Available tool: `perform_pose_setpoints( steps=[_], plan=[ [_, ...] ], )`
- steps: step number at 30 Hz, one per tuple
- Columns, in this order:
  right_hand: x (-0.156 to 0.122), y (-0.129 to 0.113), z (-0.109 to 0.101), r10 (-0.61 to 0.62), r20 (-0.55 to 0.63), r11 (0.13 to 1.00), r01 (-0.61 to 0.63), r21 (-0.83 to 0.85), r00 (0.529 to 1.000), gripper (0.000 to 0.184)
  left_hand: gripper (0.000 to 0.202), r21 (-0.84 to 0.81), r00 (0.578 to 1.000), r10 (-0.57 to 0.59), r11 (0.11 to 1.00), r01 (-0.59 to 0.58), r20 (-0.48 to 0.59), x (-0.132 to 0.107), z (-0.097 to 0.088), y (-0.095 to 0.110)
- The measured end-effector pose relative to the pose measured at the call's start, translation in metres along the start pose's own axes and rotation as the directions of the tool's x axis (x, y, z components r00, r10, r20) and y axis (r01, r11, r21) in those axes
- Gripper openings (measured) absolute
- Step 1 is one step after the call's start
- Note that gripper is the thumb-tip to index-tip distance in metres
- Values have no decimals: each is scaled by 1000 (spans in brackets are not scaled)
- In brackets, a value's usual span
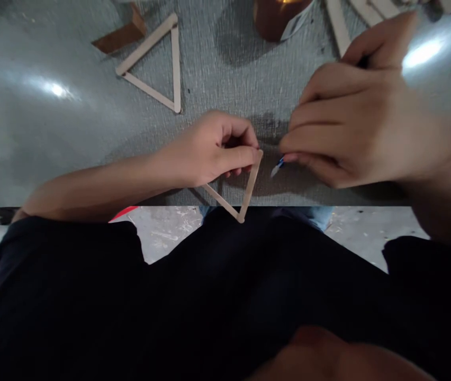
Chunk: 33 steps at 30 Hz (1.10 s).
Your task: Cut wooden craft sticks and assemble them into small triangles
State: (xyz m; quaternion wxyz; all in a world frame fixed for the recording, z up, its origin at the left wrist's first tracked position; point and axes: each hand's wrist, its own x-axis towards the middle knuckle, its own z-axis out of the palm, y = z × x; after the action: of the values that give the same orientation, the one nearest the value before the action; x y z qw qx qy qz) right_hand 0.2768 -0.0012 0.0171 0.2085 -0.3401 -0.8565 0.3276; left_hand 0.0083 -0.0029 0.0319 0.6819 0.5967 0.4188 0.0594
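Observation:
My left hand (213, 151) is closed, pinching the top corner of a triangle of wooden craft sticks (245, 193) that hangs over the table's near edge. My right hand (344, 124) is closed around a thin tool with a blue and white tip (277, 168). That tip points at the corner of the triangle, a short gap away from it. A dark part of the tool shows between the thumb and forefinger at the top of the hand.
A finished stick triangle (158, 63) lies on the grey table (51, 132) at the back, beside a brown wooden block (124, 33). A brown round container (277, 18) and several loose sticks (339, 26) sit along the far edge.

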Motion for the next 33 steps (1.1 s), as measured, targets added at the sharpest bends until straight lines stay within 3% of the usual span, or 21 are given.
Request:
perform_pose_setpoints(
  steps=[3,5,7,9,14,17,22,33],
  plan=[
    [-4,5,0,-215,-12,961,210,-181,976,60,23,-42,999,-1,999,-1,-45,1,2,-3],
    [-6,5,4,-222,-68,958,205,-200,973,64,25,-44,997,18,999,-21,-73,2,3,-6],
    [-8,0,10,-169,-72,969,153,-193,983,56,28,-21,991,85,996,-88,-104,3,5,-10],
    [-9,-7,17,-87,-98,987,72,-142,991,35,29,16,973,186,982,-186,-134,3,6,-15],
    [-5,-27,21,156,-130,981,-138,135,979,3,24,112,916,347,937,-330,-200,2,8,-23],
    [-2,-37,18,289,-121,935,-252,249,950,8,19,149,893,397,916,-371,-212,0,9,-24],
    [0,-42,16,359,-119,882,-294,369,926,15,16,186,893,401,911,-367,-205,0,12,-20],
    [-3,-40,31,342,-219,924,-285,254,914,10,17,154,850,442,897,-415,-287,4,18,-23]
  ],
)
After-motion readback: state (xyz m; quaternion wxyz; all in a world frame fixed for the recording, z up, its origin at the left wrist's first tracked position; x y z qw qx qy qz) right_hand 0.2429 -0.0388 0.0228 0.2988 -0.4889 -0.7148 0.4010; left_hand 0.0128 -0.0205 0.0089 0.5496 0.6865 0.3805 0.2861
